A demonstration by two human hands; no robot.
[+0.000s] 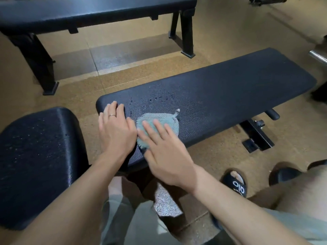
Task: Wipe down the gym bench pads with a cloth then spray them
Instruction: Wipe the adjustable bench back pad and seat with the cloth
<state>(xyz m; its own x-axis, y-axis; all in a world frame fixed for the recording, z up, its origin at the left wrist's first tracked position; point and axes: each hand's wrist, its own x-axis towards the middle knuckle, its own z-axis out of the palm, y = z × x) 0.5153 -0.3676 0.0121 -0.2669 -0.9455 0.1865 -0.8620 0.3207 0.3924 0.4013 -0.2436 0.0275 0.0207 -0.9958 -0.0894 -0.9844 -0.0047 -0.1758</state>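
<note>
A long black bench pad point(230, 89) runs from the centre to the right, with wet droplets near its close end. A grey-green cloth point(164, 119) lies flat on that end. My right hand point(164, 152) presses on the cloth with straight, spread fingers. Beside it, my left hand point(116, 129) rests flat on the pad's near corner, fingers straight, a ring on one finger. A second black seat pad point(39, 156) stands at the left, speckled with droplets.
Another black bench point(88, 13) stands across the back on dark legs. The floor is brown rubber matting point(141, 68). A steel bar end point(317, 56) pokes in at the right edge. My sandalled foot point(235, 183) stands below the bench, near its frame bracket point(256, 137).
</note>
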